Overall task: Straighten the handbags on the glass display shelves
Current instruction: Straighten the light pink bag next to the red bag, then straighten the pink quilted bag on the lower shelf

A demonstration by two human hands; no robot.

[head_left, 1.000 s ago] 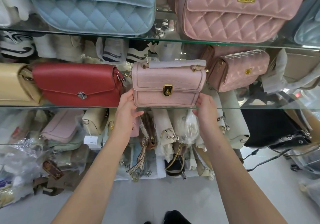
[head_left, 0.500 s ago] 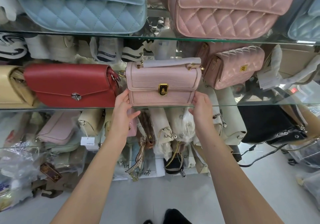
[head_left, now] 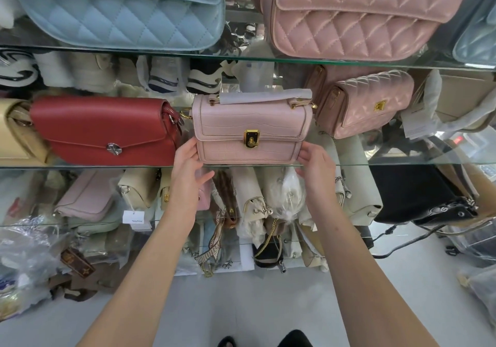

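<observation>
Near: 2 hands, L hand [head_left: 188,164] and R hand [head_left: 318,168], fingers near-straight, press the lower corners of 1 pink croc bag [head_left: 252,126], which stands upright at the front of the mid glass shelf [head_left: 80,166]. Beside it: 1 red bag [head_left: 107,129] left, 1 small quilted pink bag [head_left: 373,102] right. Far, upper shelf: 1 blue quilted bag [head_left: 120,10], 1 large pink quilted bag [head_left: 349,21].

You get bright, even light with soft shadows; glare streaks the glass shelf [head_left: 402,161] at right, and wide-angle bending warps the slightly soft edges.
</observation>
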